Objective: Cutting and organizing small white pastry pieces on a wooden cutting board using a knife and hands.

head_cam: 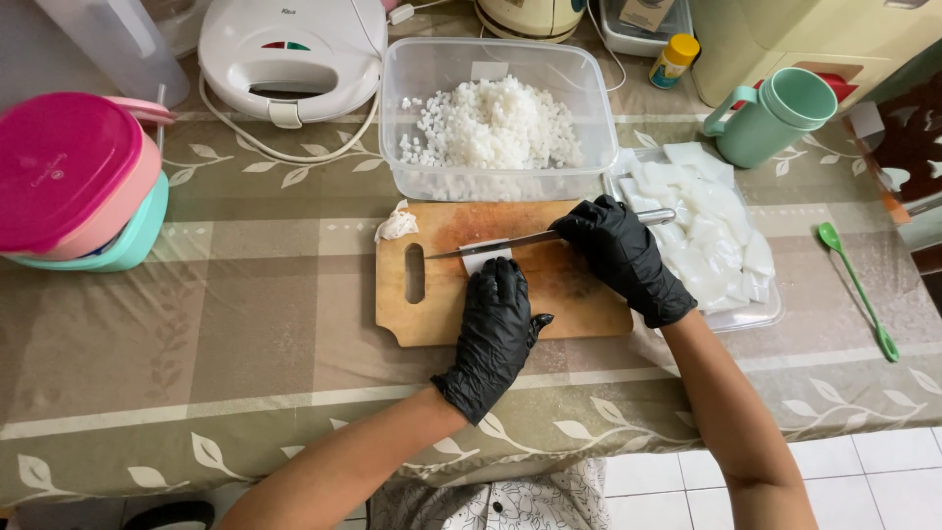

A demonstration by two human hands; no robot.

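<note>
Pinning white slab (485, 257) under left hand (497, 329), right hand (618, 250) grip closed on knife (510, 241)

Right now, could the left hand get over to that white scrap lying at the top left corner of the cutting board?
Probably yes. The left hand presses a white piece on the cutting board; the white scrap lies close by, bare board between them. It must release that piece first.

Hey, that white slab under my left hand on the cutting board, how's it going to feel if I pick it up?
The white slab looks glossy and translucent like the sheets in the tray, so probably slippery, even in the gloved left hand. Those sheets lie draped over one another, so likely floppy. It looks thin, so probably light.
</note>
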